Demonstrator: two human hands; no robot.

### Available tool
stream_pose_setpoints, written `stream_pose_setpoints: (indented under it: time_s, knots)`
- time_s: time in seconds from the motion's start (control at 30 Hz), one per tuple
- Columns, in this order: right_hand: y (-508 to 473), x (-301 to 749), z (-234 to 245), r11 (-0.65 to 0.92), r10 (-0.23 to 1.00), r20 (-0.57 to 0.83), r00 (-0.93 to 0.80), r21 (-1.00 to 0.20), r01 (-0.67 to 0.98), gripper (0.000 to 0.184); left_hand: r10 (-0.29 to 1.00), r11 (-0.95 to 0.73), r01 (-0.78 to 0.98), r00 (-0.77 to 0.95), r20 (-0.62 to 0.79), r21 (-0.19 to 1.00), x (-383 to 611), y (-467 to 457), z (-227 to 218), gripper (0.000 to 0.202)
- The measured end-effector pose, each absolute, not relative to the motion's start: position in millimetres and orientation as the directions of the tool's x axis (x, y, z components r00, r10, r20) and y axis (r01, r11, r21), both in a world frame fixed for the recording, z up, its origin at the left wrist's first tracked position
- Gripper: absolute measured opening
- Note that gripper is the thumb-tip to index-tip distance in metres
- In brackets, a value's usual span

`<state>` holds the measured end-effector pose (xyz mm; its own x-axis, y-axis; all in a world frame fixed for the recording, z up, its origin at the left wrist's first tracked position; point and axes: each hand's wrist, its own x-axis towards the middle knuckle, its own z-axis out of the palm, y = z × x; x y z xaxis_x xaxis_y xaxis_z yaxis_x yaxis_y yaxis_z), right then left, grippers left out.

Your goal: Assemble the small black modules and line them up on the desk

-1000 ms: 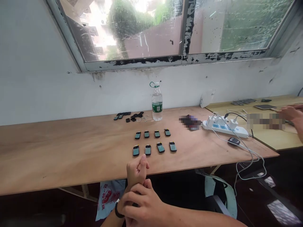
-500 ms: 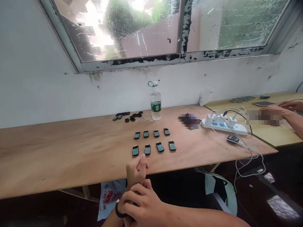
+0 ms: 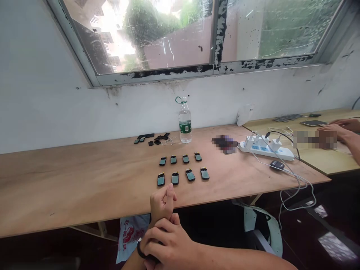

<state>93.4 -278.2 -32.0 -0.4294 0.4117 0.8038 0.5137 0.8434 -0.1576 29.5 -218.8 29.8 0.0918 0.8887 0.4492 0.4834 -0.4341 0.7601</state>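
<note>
The right hand (image 3: pixel 171 240) had its fingers clamped around the left wrist (image 3: pixel 159 218), beside a black wristband (image 3: pixel 140 250). The left hand (image 3: pixel 162 202) was curled into a fist, fingers folded together, over the front edge of the light-brown wooden worktop (image 3: pixel 84 180). Just beyond it, eight small black rectangular devices with grey-green screens (image 3: pixel 190 175) lay in two rows of four. Behind them stood a clear plastic bottle with a green label (image 3: pixel 185 127).

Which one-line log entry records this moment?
left hand: fingers curled | right hand: around left wrist | eight small black-framed screens: two rows, wooden table
</note>
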Motion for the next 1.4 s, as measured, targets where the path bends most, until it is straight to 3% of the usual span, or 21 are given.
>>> stream_pose_setpoints:
  time_s: [0.57,0.7,0.83,1.0,1.1,1.2,1.3,1.4]
  knots:
    - [-281.7,103.5,-28.3,0.834,0.292,0.857,-0.425,-0.011,0.552,0.014,0.872,-0.464,0.500,0.113,0.477,0.731,30.7,-214.7,35.3,0.054]
    - [-282.0,108.5,-24.7,0.834,0.342,0.800,-0.493,-0.016,0.552,0.020,0.871,-0.466,0.510,0.119,0.477,0.723,32.4,-214.5,37.4,0.053]
    - [-284.7,116.7,-7.5,0.880,0.344,0.796,-0.498,-0.089,0.467,0.024,0.876,-0.457,0.534,0.131,0.465,0.711,28.6,-209.2,45.9,0.053]
    - [-242.2,159.0,47.8,0.873,0.440,0.793,-0.422,-0.266,0.410,0.005,0.896,-0.422,0.619,0.173,0.409,0.662,8.1,-152.3,63.4,0.038]
    - [-165.5,187.0,78.9,0.780,0.599,0.692,-0.402,-0.392,0.487,0.018,0.928,-0.339,0.741,0.162,0.336,0.580,-2.6,-98.0,68.0,0.020]
    - [-75.8,199.4,91.3,0.648,0.759,0.485,-0.435,-0.488,0.585,0.030,0.954,-0.263,0.833,0.149,0.260,0.488,-4.1,-54.1,63.5,0.015]
    - [-11.6,197.7,86.3,0.580,0.807,0.201,-0.556,-0.452,0.678,0.040,0.960,-0.254,0.855,0.168,0.222,0.453,0.1,-32.6,52.3,0.014]
    - [17.4,189.6,74.4,0.594,0.779,0.055,-0.625,-0.384,0.707,0.046,0.951,-0.280,0.854,0.186,0.246,0.439,1.6,-28.7,38.8,0.016]
